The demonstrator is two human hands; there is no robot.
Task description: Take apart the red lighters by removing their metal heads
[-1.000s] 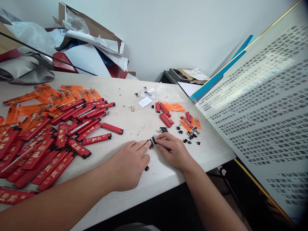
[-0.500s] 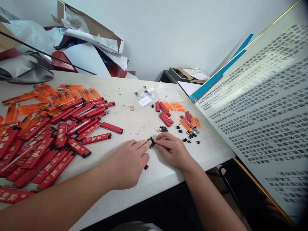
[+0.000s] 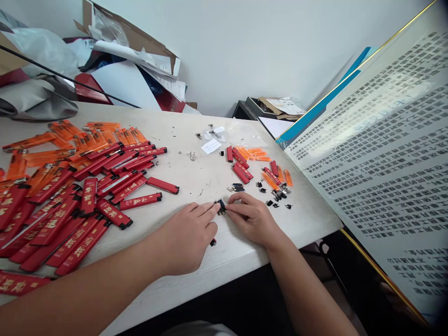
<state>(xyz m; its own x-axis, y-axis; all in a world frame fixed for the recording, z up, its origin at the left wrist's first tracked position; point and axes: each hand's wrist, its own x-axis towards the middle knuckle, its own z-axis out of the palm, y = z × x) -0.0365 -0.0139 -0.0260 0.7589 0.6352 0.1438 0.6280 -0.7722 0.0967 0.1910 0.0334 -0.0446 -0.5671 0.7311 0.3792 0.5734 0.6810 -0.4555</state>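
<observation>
On the white table, my left hand (image 3: 189, 233) and my right hand (image 3: 254, 219) meet at a small cluster of black lighter parts (image 3: 221, 207) with pale metal ends. My left fingertips press together on the cluster's left side. From the right, my right thumb and index finger pinch at its edge; fingers partly hide what they grip. Just beyond lies a small row of similar black igniter pieces (image 3: 238, 187). Below my left hand, the dark end of a red lighter (image 3: 213, 242) shows, its rest covered by the hand.
Many red lighters (image 3: 115, 212) and orange lighters (image 3: 94, 140) are heaped at left. At right lie a few red and orange casings (image 3: 241, 172), black caps (image 3: 269, 203) and metal pieces (image 3: 283, 191). A large printed board (image 3: 378, 177) leans at right. Papers and boxes (image 3: 140, 70) crowd the back left.
Almost nothing differs. Both hands stay at the cluster of black parts, with only a very slight shift of the fingers and of the view.
</observation>
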